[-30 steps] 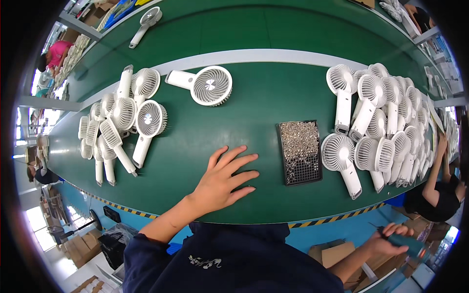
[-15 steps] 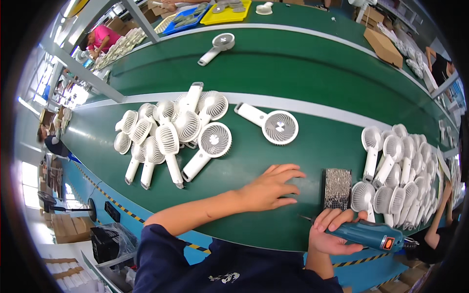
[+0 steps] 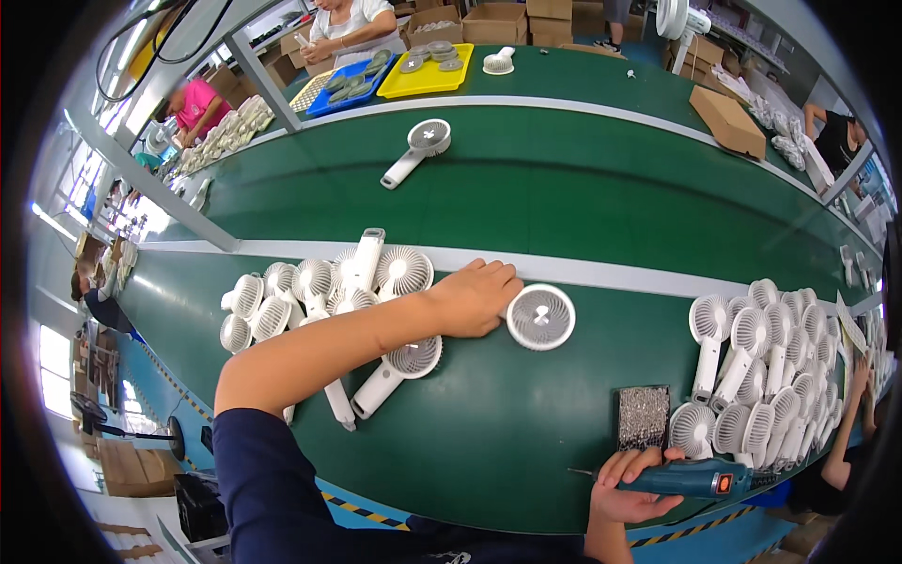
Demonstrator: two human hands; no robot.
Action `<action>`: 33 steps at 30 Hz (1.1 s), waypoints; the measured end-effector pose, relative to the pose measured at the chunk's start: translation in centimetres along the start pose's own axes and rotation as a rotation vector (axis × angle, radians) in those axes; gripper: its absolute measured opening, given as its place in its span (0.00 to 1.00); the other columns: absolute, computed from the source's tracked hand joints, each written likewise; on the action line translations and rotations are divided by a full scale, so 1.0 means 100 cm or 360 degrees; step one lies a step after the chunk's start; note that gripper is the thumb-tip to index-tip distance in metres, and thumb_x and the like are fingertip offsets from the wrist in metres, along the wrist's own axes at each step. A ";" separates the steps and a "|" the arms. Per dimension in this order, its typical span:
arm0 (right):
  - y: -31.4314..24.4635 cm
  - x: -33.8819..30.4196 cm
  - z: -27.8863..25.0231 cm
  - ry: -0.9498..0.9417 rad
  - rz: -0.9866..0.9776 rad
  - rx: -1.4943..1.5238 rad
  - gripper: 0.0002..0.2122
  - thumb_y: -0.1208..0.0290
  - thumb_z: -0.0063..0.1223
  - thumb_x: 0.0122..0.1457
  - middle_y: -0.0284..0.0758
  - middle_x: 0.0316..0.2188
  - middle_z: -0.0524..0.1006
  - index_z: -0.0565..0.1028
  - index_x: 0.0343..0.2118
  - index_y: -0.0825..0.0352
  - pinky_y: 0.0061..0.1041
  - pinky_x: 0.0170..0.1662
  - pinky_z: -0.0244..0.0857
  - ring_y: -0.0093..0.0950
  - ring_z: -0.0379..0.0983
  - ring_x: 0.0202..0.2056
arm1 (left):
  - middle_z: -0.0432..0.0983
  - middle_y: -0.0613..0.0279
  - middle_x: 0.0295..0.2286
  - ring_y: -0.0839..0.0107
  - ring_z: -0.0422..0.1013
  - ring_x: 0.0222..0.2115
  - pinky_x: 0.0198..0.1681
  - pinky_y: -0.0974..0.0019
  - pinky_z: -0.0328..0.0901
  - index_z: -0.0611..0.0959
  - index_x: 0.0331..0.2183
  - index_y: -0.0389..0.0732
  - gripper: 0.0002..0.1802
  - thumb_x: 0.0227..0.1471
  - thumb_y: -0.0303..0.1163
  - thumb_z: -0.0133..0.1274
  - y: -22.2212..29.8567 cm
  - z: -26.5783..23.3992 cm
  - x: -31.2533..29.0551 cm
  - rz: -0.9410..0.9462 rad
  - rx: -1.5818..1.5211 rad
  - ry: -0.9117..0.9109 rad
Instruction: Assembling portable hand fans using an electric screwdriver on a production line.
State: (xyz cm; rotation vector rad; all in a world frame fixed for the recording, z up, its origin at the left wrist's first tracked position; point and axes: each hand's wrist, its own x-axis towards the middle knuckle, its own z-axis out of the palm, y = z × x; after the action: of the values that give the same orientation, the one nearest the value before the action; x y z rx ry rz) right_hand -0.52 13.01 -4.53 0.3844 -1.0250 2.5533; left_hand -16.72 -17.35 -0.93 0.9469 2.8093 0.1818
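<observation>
My left hand (image 3: 474, 299) is closed over the handle of a white handheld fan (image 3: 541, 318); the handle is hidden under my fingers and the round grille faces up. In my right hand (image 3: 631, 486) is a teal electric screwdriver (image 3: 691, 477), its thin bit pointing left, low over the table. Just beyond it stands a dark box of small metal screws (image 3: 644, 416). Under and beside my left forearm lies a pile of white handheld fans (image 3: 312, 279), partly covered by the arm. One more fan (image 3: 413, 359) lies at the near side of that pile.
Many white fans (image 3: 750, 331) lie in rows on the right of the green table (image 3: 507, 451). Across a grey rail (image 3: 601, 274), a green belt (image 3: 583, 179) carries a single fan (image 3: 429, 137). Farther off are a yellow tray (image 3: 427, 80), a blue tray (image 3: 349, 91) and people.
My left hand has moved up and away from me, from above the bare table onto the fan's handle. The view has tilted upward. My right hand still holds the screwdriver.
</observation>
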 end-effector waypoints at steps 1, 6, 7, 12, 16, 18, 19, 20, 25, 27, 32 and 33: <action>-0.001 0.000 0.001 -0.0002 0.0019 -0.0021 0.29 0.41 0.30 0.63 0.35 0.19 0.65 0.56 0.50 0.66 0.21 0.14 0.60 0.24 0.61 0.13 | 0.70 0.49 0.39 0.50 0.69 0.40 0.45 0.54 0.65 0.72 0.44 0.35 0.24 0.42 0.30 0.55 -0.006 0.001 0.008 -0.0045 -0.0037 0.0013; 0.001 -0.008 -0.001 0.0004 0.0055 -0.0029 0.29 0.41 0.30 0.63 0.35 0.19 0.65 0.56 0.51 0.66 0.23 0.15 0.62 0.26 0.63 0.14 | 0.72 0.49 0.41 0.51 0.69 0.44 0.49 0.56 0.66 0.73 0.42 0.35 0.22 0.42 0.29 0.55 -0.114 -0.010 0.039 -0.0808 0.0012 0.0613; 0.004 -0.009 0.002 0.0016 0.0093 -0.0004 0.29 0.41 0.31 0.63 0.36 0.19 0.65 0.56 0.51 0.65 0.24 0.15 0.62 0.27 0.64 0.14 | 0.70 0.49 0.43 0.52 0.68 0.46 0.49 0.55 0.66 0.73 0.43 0.35 0.22 0.42 0.28 0.56 -0.155 0.000 0.031 -0.0990 0.0221 0.0665; 0.001 -0.009 0.001 0.0159 0.0121 -0.0041 0.29 0.40 0.33 0.62 0.37 0.20 0.66 0.58 0.51 0.64 0.27 0.17 0.64 0.29 0.65 0.14 | 0.65 0.47 0.48 0.52 0.66 0.50 0.46 0.52 0.69 0.70 0.47 0.37 0.26 0.44 0.28 0.55 -0.215 0.007 0.040 -0.1388 0.0817 0.0719; -0.001 -0.009 -0.005 0.0159 0.0123 0.0143 0.29 0.39 0.36 0.60 0.36 0.21 0.68 0.59 0.51 0.62 0.31 0.19 0.65 0.31 0.66 0.17 | 0.76 0.46 0.40 0.49 0.73 0.42 0.45 0.52 0.68 0.77 0.40 0.41 0.14 0.47 0.24 0.48 -0.214 -0.015 0.061 -0.1551 0.0299 0.0467; 0.007 -0.014 -0.007 0.0102 0.0232 0.0195 0.30 0.37 0.38 0.58 0.37 0.23 0.69 0.60 0.51 0.61 0.33 0.21 0.64 0.31 0.67 0.20 | 0.75 0.47 0.43 0.50 0.72 0.43 0.46 0.52 0.67 0.74 0.47 0.44 0.22 0.46 0.22 0.49 -0.230 -0.010 0.027 -0.1570 0.0276 0.0595; 0.008 -0.014 -0.008 0.0076 0.0287 0.0138 0.32 0.36 0.38 0.58 0.36 0.22 0.68 0.59 0.51 0.61 0.31 0.22 0.64 0.30 0.66 0.20 | 0.75 0.50 0.43 0.50 0.73 0.43 0.45 0.52 0.69 0.74 0.49 0.46 0.24 0.48 0.21 0.47 -0.224 -0.002 0.021 -0.1473 0.0390 0.0655; 0.011 -0.014 -0.007 0.0121 0.0202 0.0100 0.32 0.36 0.38 0.58 0.36 0.22 0.68 0.59 0.51 0.61 0.31 0.22 0.64 0.30 0.66 0.20 | 0.74 0.48 0.44 0.49 0.72 0.43 0.46 0.52 0.68 0.71 0.52 0.45 0.28 0.46 0.20 0.49 -0.216 -0.010 0.019 -0.1602 0.0388 0.0408; 0.001 -0.018 -0.005 0.0074 0.0208 0.0164 0.33 0.35 0.35 0.58 0.35 0.22 0.65 0.59 0.52 0.62 0.29 0.24 0.63 0.28 0.65 0.20 | 0.72 0.50 0.41 0.58 0.75 0.39 0.43 0.59 0.69 0.66 0.49 0.33 0.26 0.44 0.19 0.50 -0.115 -0.053 0.033 -0.1048 -0.1463 0.0832; -0.006 -0.018 -0.003 0.0100 0.0177 0.0163 0.33 0.35 0.34 0.58 0.35 0.22 0.65 0.59 0.51 0.62 0.28 0.24 0.63 0.27 0.65 0.20 | 0.71 0.47 0.43 0.56 0.74 0.40 0.39 0.55 0.74 0.63 0.48 0.37 0.26 0.46 0.18 0.49 -0.025 -0.064 0.017 -0.0616 -0.2408 0.0805; 0.001 -0.015 0.003 0.0147 0.0220 0.0196 0.32 0.34 0.33 0.58 0.34 0.22 0.65 0.59 0.49 0.63 0.28 0.23 0.62 0.26 0.64 0.19 | 0.69 0.49 0.48 0.58 0.73 0.42 0.38 0.51 0.74 0.65 0.53 0.36 0.34 0.43 0.26 0.57 0.126 -0.007 -0.043 -0.0712 -0.3475 0.0591; 0.002 -0.014 0.006 0.0140 0.0212 0.0202 0.32 0.34 0.33 0.58 0.34 0.22 0.65 0.59 0.49 0.63 0.28 0.23 0.62 0.26 0.64 0.19 | 0.69 0.49 0.48 0.58 0.72 0.43 0.39 0.50 0.74 0.65 0.54 0.37 0.34 0.44 0.26 0.57 0.136 0.009 -0.050 -0.0840 -0.3479 0.0569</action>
State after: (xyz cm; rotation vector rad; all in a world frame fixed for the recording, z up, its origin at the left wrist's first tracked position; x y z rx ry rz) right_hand 0.72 12.15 -4.77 0.2421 -0.8876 2.7361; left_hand -4.63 -9.64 1.13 -0.4171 1.1816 2.4557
